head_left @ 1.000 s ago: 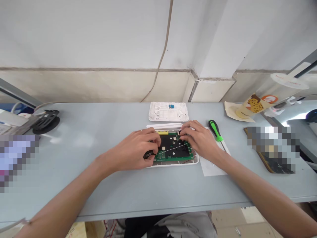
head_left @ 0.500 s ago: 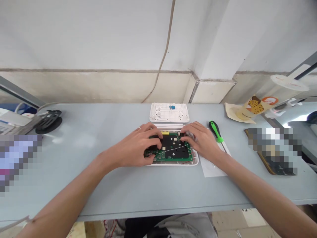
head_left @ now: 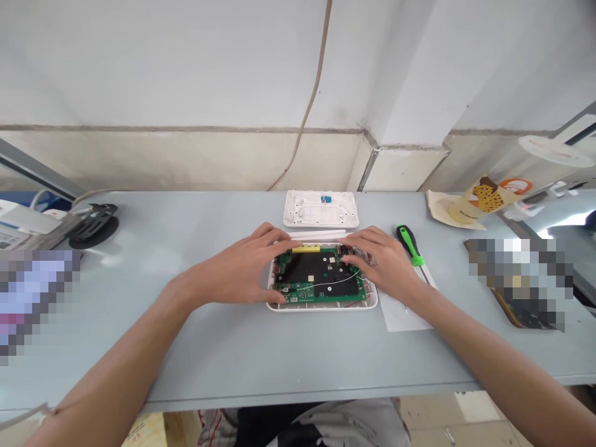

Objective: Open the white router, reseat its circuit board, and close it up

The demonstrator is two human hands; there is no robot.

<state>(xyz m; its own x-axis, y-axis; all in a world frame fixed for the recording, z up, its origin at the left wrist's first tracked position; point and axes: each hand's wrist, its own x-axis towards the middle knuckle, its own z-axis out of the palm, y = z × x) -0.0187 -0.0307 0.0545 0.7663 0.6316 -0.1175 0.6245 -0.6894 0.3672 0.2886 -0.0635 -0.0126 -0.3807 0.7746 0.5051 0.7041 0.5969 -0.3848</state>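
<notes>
A green circuit board (head_left: 305,296) with black plates and a thin white wire lies in an open white router casing (head_left: 326,308). My left hand (head_left: 249,264) spans its left end, thumb on the near left corner and fingers at the far edge by the yellow port block (head_left: 306,249). At the far right corner, my right hand (head_left: 379,257) grips the board's edge between thumb and fingers; the exact contact is partly hidden. White antenna rods (head_left: 316,235) lie just behind the casing.
A white casing cover (head_left: 321,214) with a small blue part lies behind. To the right are a green-black screwdriver (head_left: 410,245) on white paper (head_left: 405,320), a blurred-out flat object (head_left: 516,282) and a drink cup (head_left: 484,198). A black stand (head_left: 94,225) is at left.
My left hand's fingers have spread from over the board out to its far edge, uncovering more of its left side. My right hand stays at the right corner.
</notes>
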